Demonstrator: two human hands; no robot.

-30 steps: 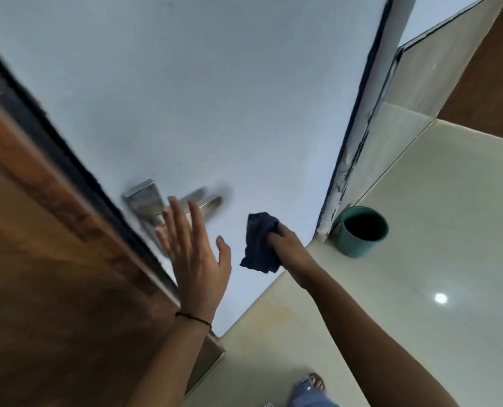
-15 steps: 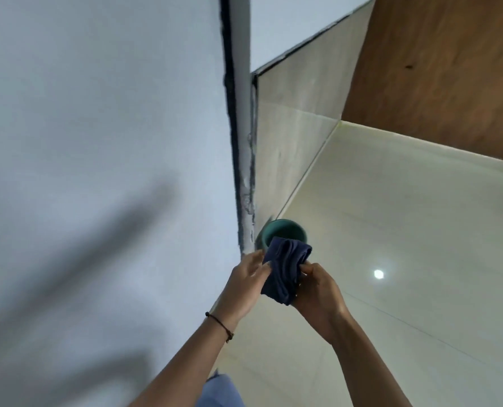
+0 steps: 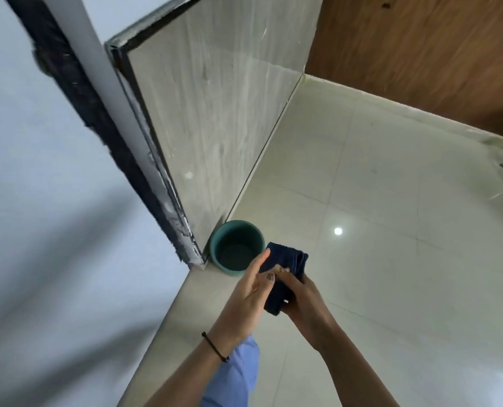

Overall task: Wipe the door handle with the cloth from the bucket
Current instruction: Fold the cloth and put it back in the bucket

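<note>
A dark blue cloth (image 3: 288, 262) is held folded between both my hands, above the floor and just right of the bucket. My left hand (image 3: 247, 298) presses flat against the cloth's left side, thumb across it. My right hand (image 3: 303, 301) grips the cloth from the right and below. The teal bucket (image 3: 225, 235) stands on the floor in the corner by the wall's foot, its inside looking empty. The door handle is out of view.
A pale blue wall (image 3: 39, 201) fills the left, ending in a dark rough edge (image 3: 112, 148). A grey tiled wall panel (image 3: 215, 113) and a brown wooden surface (image 3: 420, 54) stand behind. The glossy cream tiled floor (image 3: 391, 230) spreads right. My blue-clad leg (image 3: 238, 374) is below.
My view swung right, away from the door and its handle, toward the bucket. My left hand left the handle area and joined the right on the cloth, now held folded between both.
</note>
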